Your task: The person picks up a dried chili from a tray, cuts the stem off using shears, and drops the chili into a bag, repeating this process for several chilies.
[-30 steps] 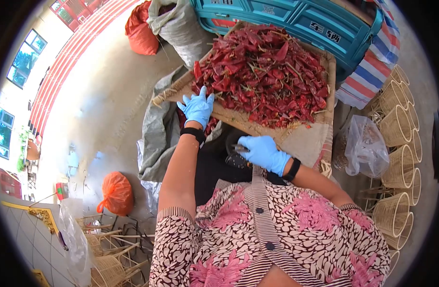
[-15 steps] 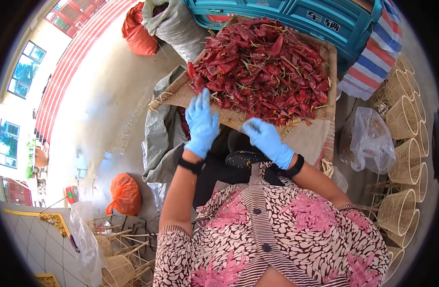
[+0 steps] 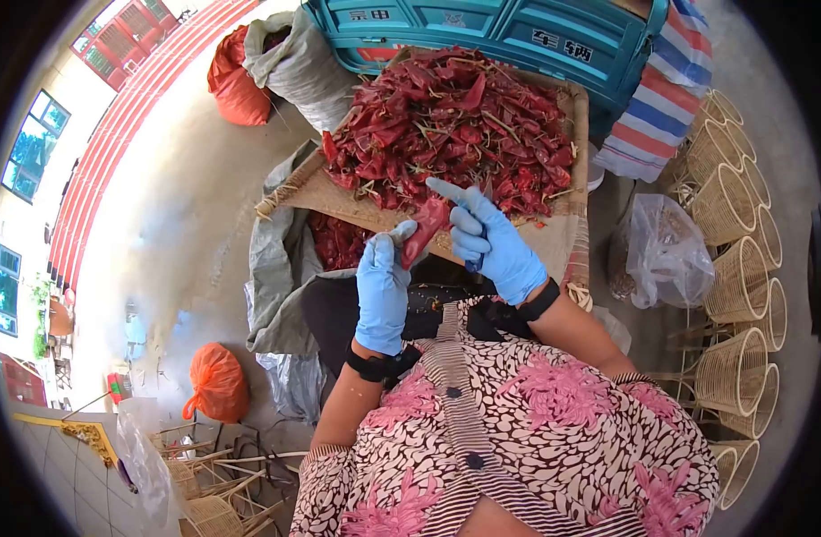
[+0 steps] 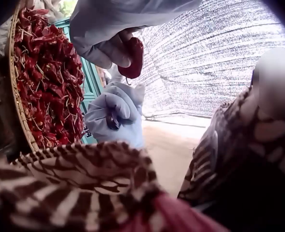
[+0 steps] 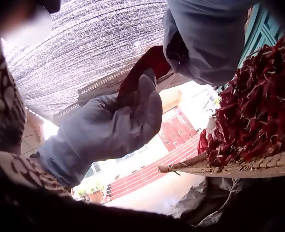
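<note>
In the head view my blue-gloved left hand [image 3: 381, 295] pinches a dried red chili pepper [image 3: 426, 231] between thumb and fingers, over the near edge of a woven tray [image 3: 375, 208]. Close to the pepper's right end, my gloved right hand [image 3: 500, 242] points its index finger forward. Its other fingers curl round a small dark tool [image 4: 113, 118], mostly hidden in the glove; its kind I cannot tell. The right wrist view shows the pepper [image 5: 145, 67] slanting up from the left hand to the right hand's fingers. A big heap of dried chilies [image 3: 455, 130] covers the tray.
Below the tray's left corner, a grey sack [image 3: 276, 313] lies open with more chilies [image 3: 339, 242] inside. Behind stands a teal truck bed [image 3: 482, 31]. A clear plastic bag [image 3: 666, 251] and several wicker baskets [image 3: 733, 286] stand right; an orange bag [image 3: 218, 380] sits left.
My left hand has drawn back from the chilies at the tray's left with a pepper in its fingers. My right hand has risen from the lap to meet it.
</note>
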Motion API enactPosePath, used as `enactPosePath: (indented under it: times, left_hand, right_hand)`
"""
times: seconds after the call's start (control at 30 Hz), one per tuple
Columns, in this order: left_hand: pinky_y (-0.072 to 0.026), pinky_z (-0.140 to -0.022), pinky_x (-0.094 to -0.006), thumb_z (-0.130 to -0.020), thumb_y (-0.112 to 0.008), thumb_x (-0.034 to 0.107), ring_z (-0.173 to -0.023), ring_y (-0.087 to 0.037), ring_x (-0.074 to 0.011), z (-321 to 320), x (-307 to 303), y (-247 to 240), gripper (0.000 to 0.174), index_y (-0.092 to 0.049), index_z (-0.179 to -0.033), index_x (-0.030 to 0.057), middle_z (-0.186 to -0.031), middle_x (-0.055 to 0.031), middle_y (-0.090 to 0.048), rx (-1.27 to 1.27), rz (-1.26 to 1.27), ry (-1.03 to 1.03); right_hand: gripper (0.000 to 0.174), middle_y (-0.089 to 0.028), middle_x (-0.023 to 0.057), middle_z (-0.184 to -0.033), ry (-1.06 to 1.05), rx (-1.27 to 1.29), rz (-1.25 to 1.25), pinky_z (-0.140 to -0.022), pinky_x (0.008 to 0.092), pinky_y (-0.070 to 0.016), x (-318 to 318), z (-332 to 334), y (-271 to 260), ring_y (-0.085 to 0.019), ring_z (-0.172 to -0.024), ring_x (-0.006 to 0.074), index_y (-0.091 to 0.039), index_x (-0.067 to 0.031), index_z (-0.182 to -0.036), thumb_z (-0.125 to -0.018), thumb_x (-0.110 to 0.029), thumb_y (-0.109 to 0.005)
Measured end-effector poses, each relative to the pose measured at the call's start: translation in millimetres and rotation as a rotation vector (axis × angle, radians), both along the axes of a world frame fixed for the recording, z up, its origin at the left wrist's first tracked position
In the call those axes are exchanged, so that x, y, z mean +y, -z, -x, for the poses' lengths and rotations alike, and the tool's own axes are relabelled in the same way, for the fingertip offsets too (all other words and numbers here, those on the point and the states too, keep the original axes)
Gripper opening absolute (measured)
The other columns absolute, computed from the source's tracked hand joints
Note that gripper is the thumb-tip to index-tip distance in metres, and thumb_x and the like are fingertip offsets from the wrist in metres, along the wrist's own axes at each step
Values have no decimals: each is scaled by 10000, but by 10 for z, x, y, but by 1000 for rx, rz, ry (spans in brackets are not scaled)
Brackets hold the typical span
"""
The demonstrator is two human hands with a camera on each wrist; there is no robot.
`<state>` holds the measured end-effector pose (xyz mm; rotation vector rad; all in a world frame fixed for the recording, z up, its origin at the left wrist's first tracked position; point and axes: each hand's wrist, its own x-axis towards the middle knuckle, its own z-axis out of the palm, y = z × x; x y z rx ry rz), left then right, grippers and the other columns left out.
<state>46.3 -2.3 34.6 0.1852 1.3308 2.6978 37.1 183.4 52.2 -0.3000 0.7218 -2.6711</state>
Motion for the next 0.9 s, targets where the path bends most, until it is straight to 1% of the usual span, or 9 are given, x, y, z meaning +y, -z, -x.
enactPosePath:
  times: [0.17, 0.27, 0.33, 0.4, 0.5, 0.63, 0.73, 0.83, 0.9]
  left_hand:
    - [-516, -900, -365, -998, -503, 280, -1028, -621, -193, -12, 5, 128, 321, -541, -1200, 33, -1134, -84, -631, -33, -74, 50]
    - [-480, -949, -332, -1013, -464, 204, -1040, -591, -184, 19, 9, 21, 376, -442, -1322, -10, -1206, -116, -574, 107, 285, 28]
    - [-449, -948, -307, -886, -641, 32, -1055, -541, -144, -64, 46, -365, 675, -275, -1453, 28, -1164, -75, -558, 244, 349, 168]
    - [-462, -902, -304, -870, -651, 13, -1006, -543, -139, -9, 45, -287, 598, -360, -1392, 23, -1149, -75, -560, 238, 299, 260]
    - [-478, -827, -298, -884, -635, 25, -916, -554, -124, 43, 1, -85, 411, -492, -1270, 12, -1078, -68, -595, 258, 431, 257]
    - [-469, -680, -271, -934, -588, 78, -746, -546, -91, 36, -6, -116, 187, -577, -1107, 7, -830, -13, -601, 291, 739, 217]
    - [-441, -602, -244, -962, -553, 101, -654, -511, -70, -21, 30, -158, 154, -585, -1086, 15, -719, 17, -568, 249, 712, 222]
    - [-425, -579, -229, -982, -524, 114, -634, -503, -67, -84, 72, -121, 136, -576, -1076, 32, -720, 14, -565, 315, 582, 211]
    - [-435, -595, -230, -983, -530, 129, -650, -520, -80, -87, 50, -154, 136, -569, -1081, 44, -736, 0, -570, 343, 561, 212]
  right_hand:
    - [329, -475, -102, -615, 165, -10, -375, -423, 183, -237, -113, -60, -135, -327, -471, 0, -604, -88, -1261, -1002, -264, -502]
    - [299, -602, -78, -728, 294, 148, -706, -462, 162, -281, -102, -65, -160, -401, -536, -23, -624, -70, -1234, -979, -212, -557]
    - [240, -699, 16, -995, 382, 358, -858, -747, 206, -492, -224, -85, -13, -612, -835, 71, -673, -37, -1143, -946, -158, -607]
    - [219, -706, 25, -1007, 448, 413, -804, -778, 242, -509, -309, -128, -8, -618, -872, 82, -688, -45, -1116, -943, -154, -612]
    - [235, -719, 34, -962, 463, 453, -779, -679, 260, -523, -314, -95, -68, -662, -777, 108, -705, -98, -1100, -870, -145, -683]
    - [372, -595, 60, -713, 970, 1129, -1495, -466, 271, -423, -169, -97, -208, -571, -535, 172, -707, -144, -1042, -692, -16, -709]
    - [343, -635, 49, -755, 926, 936, -1496, -545, 313, -497, -160, -128, -195, -640, -651, 246, -685, -144, -936, -608, -63, -745]
    - [119, -597, 19, -704, 855, 658, -1160, -549, 276, -462, -277, -45, -40, -586, -599, 136, -641, -82, -868, -797, -121, -728]
    - [205, -528, -39, -652, 560, 331, -912, -499, 228, -373, -285, -129, -199, -455, -550, 50, -630, -62, -847, -952, -237, -615]
